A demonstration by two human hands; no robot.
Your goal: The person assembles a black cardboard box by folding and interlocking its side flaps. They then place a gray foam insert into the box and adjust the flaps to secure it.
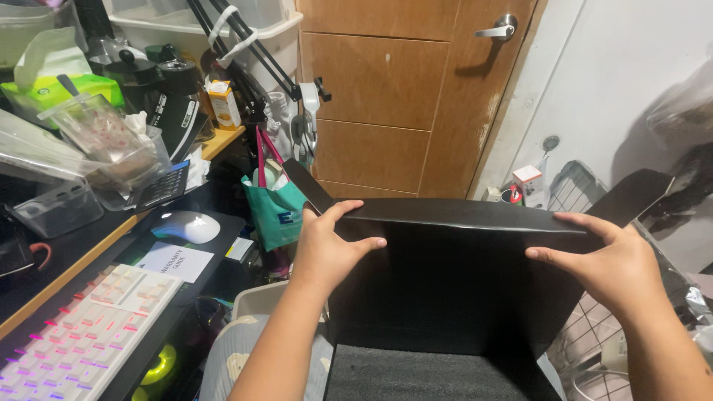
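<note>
Now | left hand (pixel 327 249), right hand (pixel 613 263): both pinching flat matte black box flap (pixel 460 215) | grey foam (pixel 431 375) below.

Both hands raised w/ forearms extended fwd, left (pixel 327 249) & right (pixel 613 260) fingers curled, gripping.

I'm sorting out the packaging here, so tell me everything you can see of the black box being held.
The black box is matte and looks like cardboard. It sits open in front of the person, a wide flap raised, with narrow side flaps sticking out at both upper corners. Dark grey foam lines its bottom. The left hand and right hand each pinch the flap's folded top edge, thumbs on the near face.
</note>
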